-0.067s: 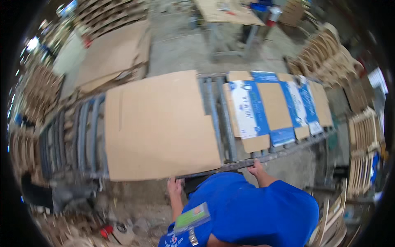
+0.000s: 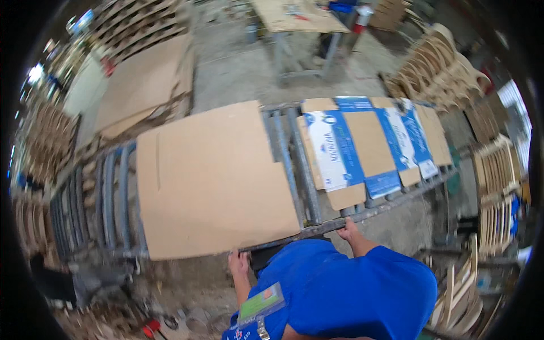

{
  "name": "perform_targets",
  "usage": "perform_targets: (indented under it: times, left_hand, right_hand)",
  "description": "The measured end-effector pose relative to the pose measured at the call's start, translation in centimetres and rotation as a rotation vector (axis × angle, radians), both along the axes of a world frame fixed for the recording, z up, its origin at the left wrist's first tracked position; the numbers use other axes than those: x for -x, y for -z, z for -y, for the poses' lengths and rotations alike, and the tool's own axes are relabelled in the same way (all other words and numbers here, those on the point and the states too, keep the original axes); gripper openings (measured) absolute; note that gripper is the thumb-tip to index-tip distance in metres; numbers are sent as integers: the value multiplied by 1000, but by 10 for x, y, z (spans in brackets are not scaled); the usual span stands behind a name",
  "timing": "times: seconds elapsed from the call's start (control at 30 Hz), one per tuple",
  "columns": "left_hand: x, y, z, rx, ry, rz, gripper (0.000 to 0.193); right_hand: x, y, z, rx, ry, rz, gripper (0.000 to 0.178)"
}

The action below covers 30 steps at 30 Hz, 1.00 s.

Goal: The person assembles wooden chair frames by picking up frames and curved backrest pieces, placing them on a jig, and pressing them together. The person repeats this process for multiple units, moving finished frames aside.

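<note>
A roller conveyor (image 2: 313, 195) runs across in front of me. A large plain brown cardboard sheet (image 2: 215, 181) lies flat on its rollers, left of the middle. To its right rests a flattened blue, white and brown carton (image 2: 369, 144), apart from the sheet. My left hand (image 2: 239, 264) is at the near edge, by the sheet's near right corner, its fingers curled against the conveyor's side rail (image 2: 317, 229). Farther right, below the carton's near left corner, my right hand (image 2: 349, 230) has its fingers closed round the same rail. Neither hand holds the sheet or the carton.
Beyond the conveyor stands a wooden-topped table (image 2: 300, 17). Stacked board sheets (image 2: 141, 79) lie at the far left. Curved wooden parts (image 2: 436, 68) are piled at the far right, slatted wooden frames (image 2: 496, 170) along the right side. Bare rollers (image 2: 107, 192) show at the left.
The surroundings have shifted slightly left in the picture. Both hands stay at the rail, and the cardboard keeps its place on the rollers.
</note>
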<state>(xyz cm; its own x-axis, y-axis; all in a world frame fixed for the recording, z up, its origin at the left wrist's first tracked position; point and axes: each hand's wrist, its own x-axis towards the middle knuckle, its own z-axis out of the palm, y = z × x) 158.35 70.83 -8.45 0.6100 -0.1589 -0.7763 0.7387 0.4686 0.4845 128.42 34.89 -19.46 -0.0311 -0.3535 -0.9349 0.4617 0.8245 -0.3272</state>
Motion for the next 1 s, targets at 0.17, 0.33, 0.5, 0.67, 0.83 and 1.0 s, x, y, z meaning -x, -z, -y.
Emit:
perform_targets:
  times: [0.17,0.33,0.5,0.67,0.83,1.0]
  left_hand:
    - [7,40,2,290,86,-105,25]
    - [16,37,-16,245,202,-153,20]
    - [28,17,-9,225,352,-12,26]
    - [44,4,-10,145,315,-104,30]
    - [70,8,-2,346,562,-78,39]
    - [122,11,34,-486,1010,263,56]
  right_hand:
    - [23,13,-13,165,-36,85,28]
    - [28,5,-35,251,0,-147,31]
    - [29,-37,-53,217,-148,-60,38]
    - [72,-62,-68,450,-454,-208,26]
    - [192,-35,-103,157,-869,-525,32]
    - [287,-11,-146,82,-560,-492,34]
